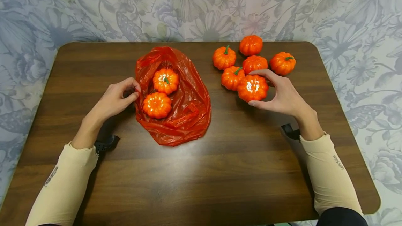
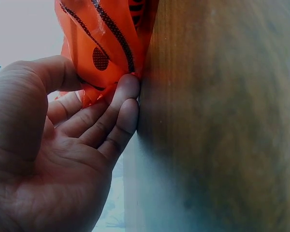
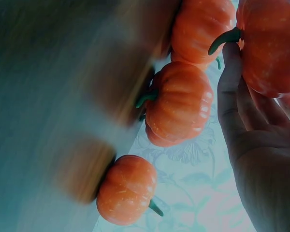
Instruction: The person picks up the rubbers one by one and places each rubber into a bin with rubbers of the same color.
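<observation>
A red plastic bag (image 1: 191, 121) lies spread on the table with two small orange pumpkins on it, one with its green stem up (image 1: 165, 81) and one showing no stem (image 1: 157, 105). My left hand (image 1: 117, 97) pinches the bag's left rim; in the left wrist view the hand (image 2: 77, 135) has the bag's printed plastic (image 2: 94, 43) between thumb and fingers. On the right, my right hand (image 1: 282, 91) grips a pumpkin (image 1: 253, 88) between thumb and fingers. In the right wrist view this pumpkin (image 3: 273, 48) is off the table, its green stem pointing toward the table.
Several more pumpkins stand in a group behind the right hand, among them a rear one (image 1: 251, 45), a left one (image 1: 224, 58) and a right one (image 1: 282, 63). The brown wooden table (image 1: 201, 184) ends at a flower-patterned wall (image 1: 201, 9).
</observation>
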Available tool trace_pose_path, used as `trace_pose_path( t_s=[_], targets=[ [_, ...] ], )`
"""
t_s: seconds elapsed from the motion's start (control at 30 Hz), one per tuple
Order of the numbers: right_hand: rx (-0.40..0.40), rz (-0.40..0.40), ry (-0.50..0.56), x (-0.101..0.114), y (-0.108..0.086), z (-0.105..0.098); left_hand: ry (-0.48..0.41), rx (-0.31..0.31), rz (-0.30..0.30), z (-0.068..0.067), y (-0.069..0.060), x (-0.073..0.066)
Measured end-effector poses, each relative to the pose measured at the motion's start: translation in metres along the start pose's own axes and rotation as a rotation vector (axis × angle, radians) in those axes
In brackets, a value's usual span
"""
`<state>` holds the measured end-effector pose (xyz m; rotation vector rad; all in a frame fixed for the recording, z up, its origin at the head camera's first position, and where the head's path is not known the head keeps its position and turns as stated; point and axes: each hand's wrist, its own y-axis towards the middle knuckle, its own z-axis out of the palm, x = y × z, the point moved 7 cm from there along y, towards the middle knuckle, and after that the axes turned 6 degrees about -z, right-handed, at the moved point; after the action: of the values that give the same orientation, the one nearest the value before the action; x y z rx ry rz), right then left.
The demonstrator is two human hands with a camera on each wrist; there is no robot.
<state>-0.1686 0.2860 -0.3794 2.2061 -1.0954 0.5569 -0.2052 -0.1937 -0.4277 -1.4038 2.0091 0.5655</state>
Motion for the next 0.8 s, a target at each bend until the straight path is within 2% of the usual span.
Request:
trace_pose_path(
  t_s=[0.4, 0.8],
  targets=[
    [0.008, -0.013, 0.045, 0.014, 0.009, 0.009, 0.006, 0.003, 0.002, -0.001, 0.001, -0.003],
    [0.078, -0.103, 0.106, 0.056, 0.045, 0.030, -0.011, 0.000, -0.007, 0.000, 0.000, -0.002]
  ],
)
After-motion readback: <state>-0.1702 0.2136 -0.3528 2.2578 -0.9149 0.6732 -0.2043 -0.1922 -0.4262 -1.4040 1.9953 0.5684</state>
